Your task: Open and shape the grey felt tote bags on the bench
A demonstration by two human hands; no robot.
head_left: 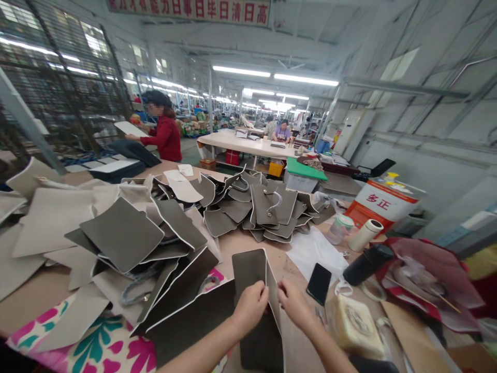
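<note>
My left hand [251,305] and my right hand [294,303] both pinch a folded grey leather panel [250,269] with white edges, held upright at the table's near edge. The left fingers curl over one flap, the right fingers grip the other flap beside it. A larger grey panel [194,324] lies flat under my left forearm. Heaps of similar grey cut pieces [124,235] and smaller flap pieces [267,207] cover the table beyond.
A black phone [319,283], a black flask [367,264], a white cylinder [365,235], a clear jar [339,229] and a red bag [430,282] sit to the right. Flowered cloth [101,347] lies at the near left. A person in red [165,135] works at the far left.
</note>
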